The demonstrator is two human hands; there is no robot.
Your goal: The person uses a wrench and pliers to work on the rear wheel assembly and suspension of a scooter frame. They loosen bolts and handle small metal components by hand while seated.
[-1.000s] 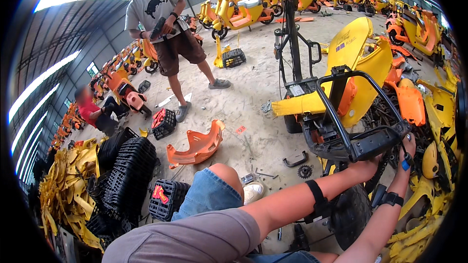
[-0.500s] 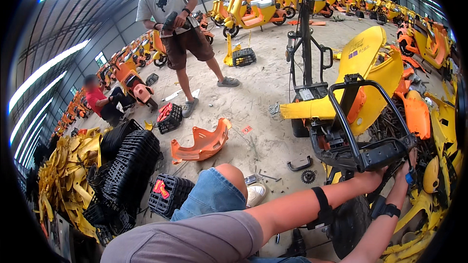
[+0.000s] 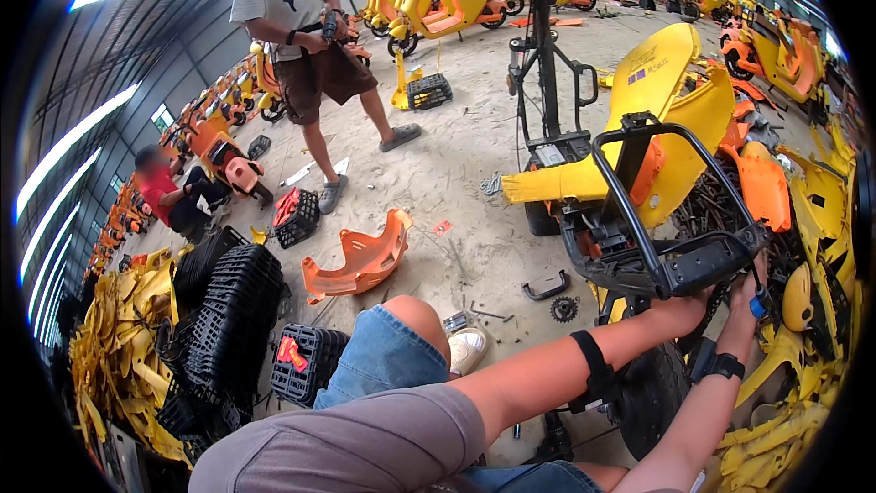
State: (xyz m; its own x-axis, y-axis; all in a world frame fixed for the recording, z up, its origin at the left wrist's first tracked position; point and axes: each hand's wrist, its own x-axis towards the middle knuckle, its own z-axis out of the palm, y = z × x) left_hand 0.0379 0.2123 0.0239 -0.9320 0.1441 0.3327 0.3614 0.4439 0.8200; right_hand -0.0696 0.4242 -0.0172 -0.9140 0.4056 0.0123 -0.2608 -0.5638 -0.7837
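A partly stripped scooter stands at my right, with yellow panels above a black tubular frame. My left hand reaches under the black tail bracket at the end of that frame; its fingers are hidden behind the bracket. Close beside it, my right hand is raised at the bracket's right end, next to a small blue part. The right fingers are mostly covered too, so what either hand grips cannot be made out. Below my forearms sits the scooter's black tyre.
Yellow scrap panels pile up at the right. On the floor lie an orange shell, a chainring, a black handle and black crates. A standing person holds a power drill; another person squats far left.
The whole view has shifted, so the scene sits further left and slightly higher. Both my hands stay at the tail bracket. The standing person's drill has turned in their hands.
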